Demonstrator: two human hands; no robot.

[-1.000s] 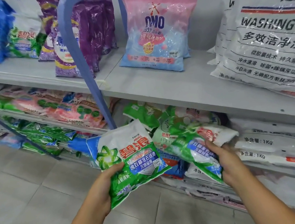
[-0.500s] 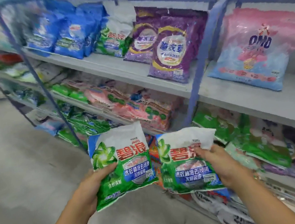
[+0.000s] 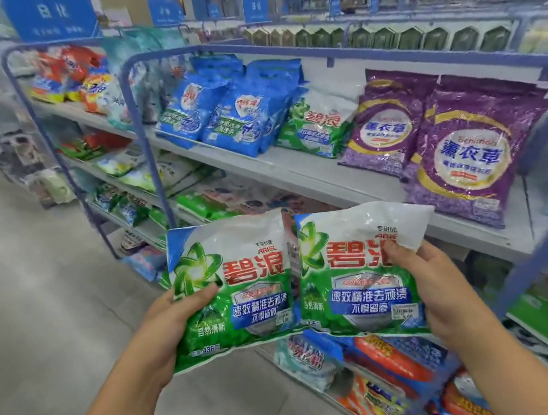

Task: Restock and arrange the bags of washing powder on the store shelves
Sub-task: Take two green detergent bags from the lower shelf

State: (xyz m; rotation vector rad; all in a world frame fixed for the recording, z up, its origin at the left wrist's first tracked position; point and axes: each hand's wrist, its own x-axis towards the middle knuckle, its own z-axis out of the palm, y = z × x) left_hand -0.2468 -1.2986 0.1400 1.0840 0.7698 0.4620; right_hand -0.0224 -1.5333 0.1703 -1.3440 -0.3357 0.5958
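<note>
A bare grey tiled floor (image 3: 36,305) runs along the left, open beside the blue metal-framed shelving (image 3: 138,127) that slants away to the right. Its grey upper shelf board (image 3: 295,170) has a free strip along the front edge. On that board, from the left, lean shiny blue plastic bags of powder (image 3: 234,119), a green-and-white bag (image 3: 319,126) of the same brand as the held ones, and large purple bags with round white labels (image 3: 462,153). Lower shelves hold mixed green, pink and orange packs, blurred.

In front of the shelves, below the upper board, two green-and-white plastic Ariel washing powder bags are held upright side by side, their inner edges touching or overlapping. The left hand (image 3: 173,326) grips the left bag (image 3: 234,288) at its lower left edge, thumb (image 3: 204,293) across the front, fingers hidden behind. The right hand (image 3: 438,294) grips the right bag (image 3: 356,269) at its right edge, thumb (image 3: 394,254) pressed on the red lettering, fingers curled round the back.
</note>
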